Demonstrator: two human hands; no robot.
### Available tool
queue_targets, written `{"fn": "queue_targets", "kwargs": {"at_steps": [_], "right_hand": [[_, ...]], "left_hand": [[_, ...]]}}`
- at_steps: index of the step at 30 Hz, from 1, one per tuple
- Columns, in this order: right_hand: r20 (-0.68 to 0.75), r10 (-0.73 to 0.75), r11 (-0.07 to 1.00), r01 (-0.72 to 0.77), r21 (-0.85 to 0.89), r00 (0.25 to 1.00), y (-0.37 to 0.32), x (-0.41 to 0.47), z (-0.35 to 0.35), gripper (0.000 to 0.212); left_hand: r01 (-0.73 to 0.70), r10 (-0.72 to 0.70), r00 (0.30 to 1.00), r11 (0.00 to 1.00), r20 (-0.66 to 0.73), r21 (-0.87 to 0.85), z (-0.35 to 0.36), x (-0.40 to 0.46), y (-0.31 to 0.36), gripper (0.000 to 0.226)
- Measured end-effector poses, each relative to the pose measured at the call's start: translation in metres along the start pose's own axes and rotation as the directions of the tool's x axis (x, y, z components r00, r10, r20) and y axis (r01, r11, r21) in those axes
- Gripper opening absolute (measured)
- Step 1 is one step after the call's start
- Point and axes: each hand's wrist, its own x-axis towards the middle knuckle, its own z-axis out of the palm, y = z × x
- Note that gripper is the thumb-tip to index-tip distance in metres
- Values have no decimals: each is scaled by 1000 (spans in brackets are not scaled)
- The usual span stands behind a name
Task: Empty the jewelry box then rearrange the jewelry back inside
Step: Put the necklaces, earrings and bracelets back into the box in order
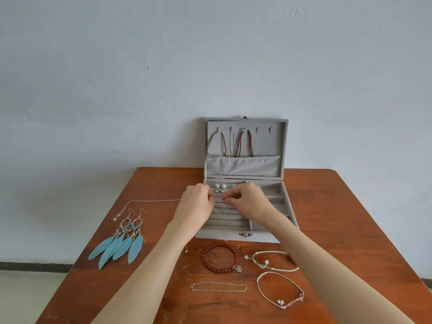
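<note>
The grey jewelry box (pixel 266 237) stands open at the table's far middle, its lid upright with necklaces (pixel 244 142) hanging inside. Pearl studs (pixel 221 186) sit in the back ring rows. Both hands hover over the ring rows. My right hand (pixel 247 202) pinches a small silver drop earring (pixel 225 209) that dangles above the rows. My left hand (pixel 198 204) has its fingers curled at the left end of the rows; what it holds is hidden. A thin silver chain (pixel 149 201) runs left from it across the table.
On the brown table (pixel 350 218) lie blue feather earrings (pixel 121 244) at left, a red bead bracelet (pixel 219 258), a thin chain bracelet (pixel 218 287), a green cord bracelet (pixel 273 260) and a silver charm bracelet (pixel 280 291) near the front. A small pin (pixel 186 250) lies by my left forearm.
</note>
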Motion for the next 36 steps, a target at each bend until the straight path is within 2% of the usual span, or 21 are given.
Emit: {"fn": "queue_targets", "kwargs": {"at_steps": [10,16,24,32,36], "right_hand": [[88,84,993,-76,-91,993,-7,32,-2,20],[137,106,989,-90,-116,985,-5,38,-3,21],[95,70,987,-56,-150,993,-5,38,1,20],[28,8,982,-3,-189,1000,-3,34,5,16],[-38,-39,976,30,-215,999,3,25,7,21]], "left_hand": [[81,-81,997,996,7,35,13,26,2,20],[61,-61,998,998,14,-11,15,27,-1,23],[108,-125,989,976,-80,-187,21,20,1,20],[141,-152,985,982,-80,-129,24,24,6,20],[142,-159,983,977,-96,-161,25,24,3,18]]}}
